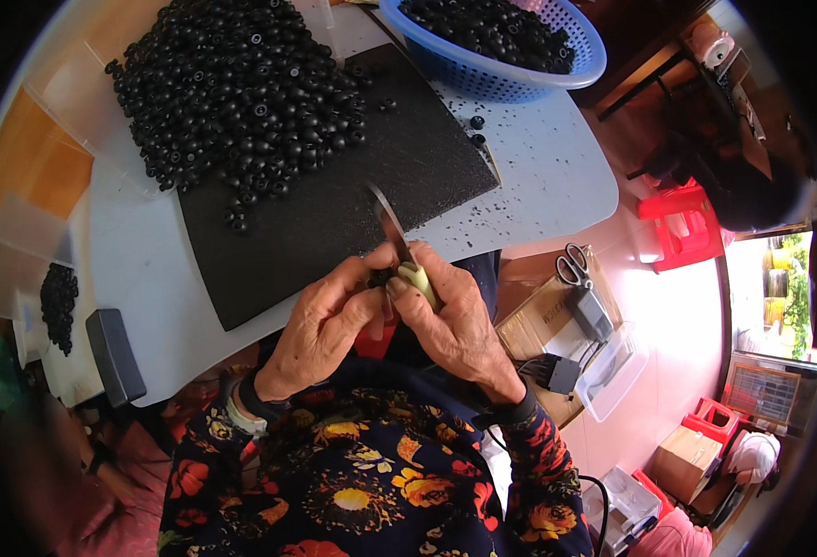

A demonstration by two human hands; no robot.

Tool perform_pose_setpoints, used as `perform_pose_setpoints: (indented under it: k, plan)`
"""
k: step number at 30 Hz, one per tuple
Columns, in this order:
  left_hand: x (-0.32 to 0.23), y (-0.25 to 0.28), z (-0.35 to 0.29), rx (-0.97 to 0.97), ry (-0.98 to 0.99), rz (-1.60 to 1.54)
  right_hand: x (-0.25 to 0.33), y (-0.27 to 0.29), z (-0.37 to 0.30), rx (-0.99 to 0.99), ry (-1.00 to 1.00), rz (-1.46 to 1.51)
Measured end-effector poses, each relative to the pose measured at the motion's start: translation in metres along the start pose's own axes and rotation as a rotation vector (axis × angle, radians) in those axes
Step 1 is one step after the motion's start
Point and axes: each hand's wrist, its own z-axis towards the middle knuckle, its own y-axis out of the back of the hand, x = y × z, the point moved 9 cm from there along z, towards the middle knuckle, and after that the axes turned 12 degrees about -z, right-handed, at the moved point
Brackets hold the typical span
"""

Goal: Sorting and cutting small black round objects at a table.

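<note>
In front of my body, my two hands meet over the near edge of a black mat (pixel 283 237). My right hand (pixel 460 325) is closed round the pale yellow-green handle of a small knife (pixel 389 218), its blade slanting up and to the left. My left hand (pixel 320 330) pinches a small black rubber-like part (pixel 381 277) beside the blade; the fingers hide most of it. Beyond the hands, a big heap of small round black parts (pixel 241 102) covers the far left of the mat. More such parts fill a blue perforated basket (pixel 501 84) at the far right.
Black crumbs dot the pale table (pixel 557 176) right of the mat. A dark grey box (pixel 116 357) stands by the left edge, near a small black pile (pixel 58 306). Right of me are scissors (pixel 573 267), a cardboard box (pixel 534 325) and a red stool (pixel 687 232). Other people sit nearby.
</note>
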Motion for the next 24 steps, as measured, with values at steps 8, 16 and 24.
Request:
perform_pose_setpoints:
  k: [8, 16, 24]
  plan:
    - [0.003, -0.011, 0.000, 0.006, -0.012, -0.180, -0.007, 0.007, -0.007, -0.102, -0.076, -0.007]
    - [0.016, -0.017, 0.001, 0.064, 0.259, -0.439, -0.003, 0.013, -0.006, -0.121, -0.009, 0.046]
    - [0.013, -0.018, 0.006, 0.085, 0.079, -0.195, -0.018, 0.014, -0.012, -0.194, 0.089, 0.018]
